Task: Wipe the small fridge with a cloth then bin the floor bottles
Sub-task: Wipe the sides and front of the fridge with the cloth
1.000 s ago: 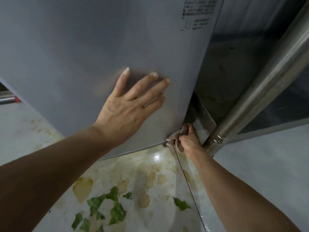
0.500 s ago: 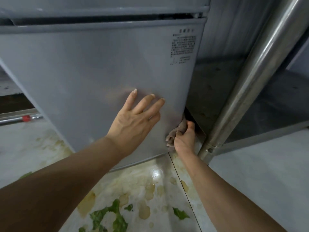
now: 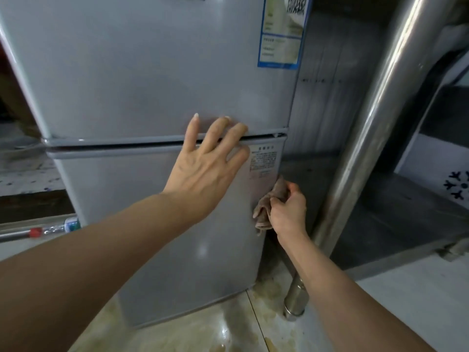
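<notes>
My left hand [image 3: 206,171] lies spread flat across the seam between the fridge's [image 3: 142,97] 2 doors. My right hand [image 3: 288,212] grips the cloth [image 3: 269,204] against the fridge's right edge.

Bare forearms, sleeveless to the frame edge

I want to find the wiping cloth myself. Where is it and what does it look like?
Find the big grey fridge in the middle. Go to its right edge, below the gap between the two doors, where the right hand is. The cloth is the crumpled brownish rag that hand grips, the only soft, wrinkly thing beside the smooth door and the shiny metal pole.
</notes>
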